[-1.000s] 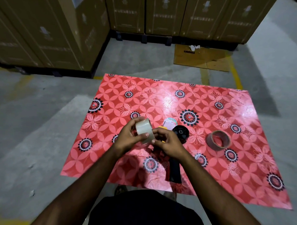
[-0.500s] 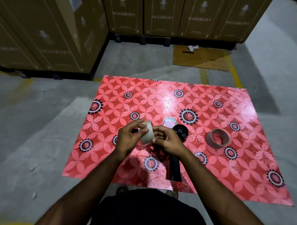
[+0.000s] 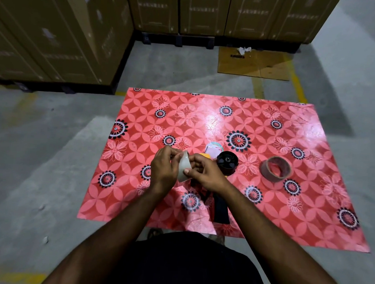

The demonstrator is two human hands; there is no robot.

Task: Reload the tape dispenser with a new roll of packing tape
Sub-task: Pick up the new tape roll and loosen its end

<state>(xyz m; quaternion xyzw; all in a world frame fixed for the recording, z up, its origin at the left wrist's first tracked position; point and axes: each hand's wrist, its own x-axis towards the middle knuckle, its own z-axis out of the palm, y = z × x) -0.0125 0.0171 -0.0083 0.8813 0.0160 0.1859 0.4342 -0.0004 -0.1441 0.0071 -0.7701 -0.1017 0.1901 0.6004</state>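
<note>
You have two tape rolls in view: one clear roll (image 3: 184,166) held between your left hand (image 3: 163,167) and right hand (image 3: 206,174), and one brown roll (image 3: 275,168) lying to the right on the single red patterned mat (image 3: 267,134). There is one tape dispenser (image 3: 222,185) on that mat, just beneath your hands. On the far floor lies one flat cardboard sheet (image 3: 254,64).

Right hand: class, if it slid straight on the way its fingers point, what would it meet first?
The right hand points left at the new tape roll it already pinches, so the roll first; just beyond it, the left hand. Depth is hard to judge.
</note>
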